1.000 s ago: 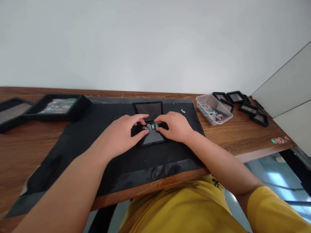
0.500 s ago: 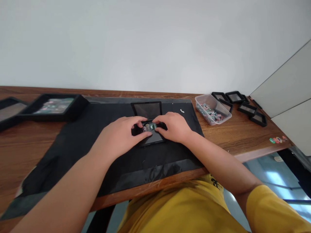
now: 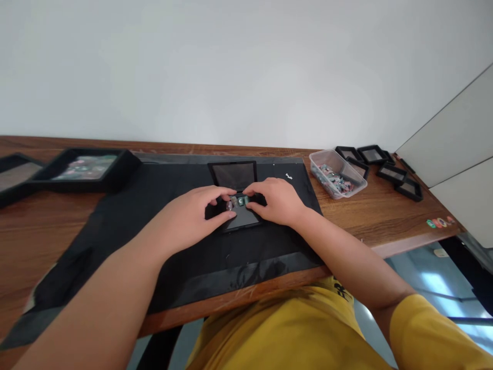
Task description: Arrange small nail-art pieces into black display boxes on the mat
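Note:
My left hand [image 3: 194, 209] and my right hand [image 3: 278, 200] meet over a small black square case [image 3: 242, 220] lying open on a black mat [image 3: 127, 216]. Between the fingertips of both hands sit a few small coloured pieces [image 3: 236, 201], greenish and pale. The fingers of both hands pinch or press on these pieces; I cannot tell which hand carries them. Just behind the hands lies the case's other black half [image 3: 233, 173] with a clear film.
A clear plastic tub [image 3: 337, 173] of small coloured pieces stands at the right, with several empty black cases [image 3: 387, 165] behind it. A large black tray [image 3: 87, 168] with pieces sits at the left. A few coloured pieces [image 3: 440, 222] lie near the table's right edge.
The hands have stayed on the small pieces over the case, with only slight finger shifts. The view has drifted a little.

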Demonstrator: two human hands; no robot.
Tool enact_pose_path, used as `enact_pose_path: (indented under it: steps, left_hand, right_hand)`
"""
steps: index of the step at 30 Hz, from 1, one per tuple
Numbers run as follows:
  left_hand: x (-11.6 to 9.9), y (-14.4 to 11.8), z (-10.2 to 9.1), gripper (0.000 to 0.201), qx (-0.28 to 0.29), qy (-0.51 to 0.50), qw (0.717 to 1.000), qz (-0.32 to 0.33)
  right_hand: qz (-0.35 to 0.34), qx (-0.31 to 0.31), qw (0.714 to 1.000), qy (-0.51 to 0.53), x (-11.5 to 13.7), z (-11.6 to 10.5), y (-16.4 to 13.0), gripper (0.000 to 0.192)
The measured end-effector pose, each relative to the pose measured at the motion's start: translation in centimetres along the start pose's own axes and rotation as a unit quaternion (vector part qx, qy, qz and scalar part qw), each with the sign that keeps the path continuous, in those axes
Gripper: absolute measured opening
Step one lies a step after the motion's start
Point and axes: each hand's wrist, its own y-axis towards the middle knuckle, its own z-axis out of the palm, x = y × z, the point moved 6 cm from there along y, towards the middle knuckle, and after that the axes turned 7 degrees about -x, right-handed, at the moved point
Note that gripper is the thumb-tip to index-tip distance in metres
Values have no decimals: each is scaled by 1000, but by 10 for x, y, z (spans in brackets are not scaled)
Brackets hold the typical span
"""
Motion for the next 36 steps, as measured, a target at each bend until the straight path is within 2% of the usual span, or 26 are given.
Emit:
enact_pose_path:
  steps: [12, 16, 20, 24, 27, 29, 30, 32, 34, 36]
  left_hand:
    - [6, 4, 2, 47, 7, 0, 1000, -12]
    - [8, 4, -1, 43, -12, 10, 1000, -13]
    - [10, 3, -5, 41, -38, 9, 999, -23]
    - [9, 3, -6, 44, -32, 13, 999, -33]
    - [7, 4, -7, 43, -20, 8, 999, -38]
    - [4, 4, -7, 42, -15, 8, 999, -33]
    - [3, 4, -8, 43, -15, 10, 1000, -25]
    - [-1, 4, -9, 45, -17, 14, 1000, -10]
    - [-3, 4, -10, 48, -17, 16, 1000, -2]
    - [-3, 4, -10, 51, -11, 14, 1000, 0]
  right_hand:
    - [10, 24, 999, -23, 5, 0, 3, 19]
    - [11, 27, 999, -28, 6, -1, 3, 20]
    - [6, 19, 1000, -19, 5, 2, 2, 20]
    - [2, -11, 1000, 3, 2, -5, 1, 22]
    - [15, -53, 998, 15, -3, -28, 0, 21]
    - [42, -103, 994, 22, -11, -53, -2, 17]
    - [66, -136, 988, 18, -18, -67, -4, 22]
    - [126, -225, 966, -22, -37, -98, -12, 34]
    - [179, -297, 936, -67, -60, -123, -22, 33]
    - [244, -311, 913, -100, -86, -136, -31, 27]
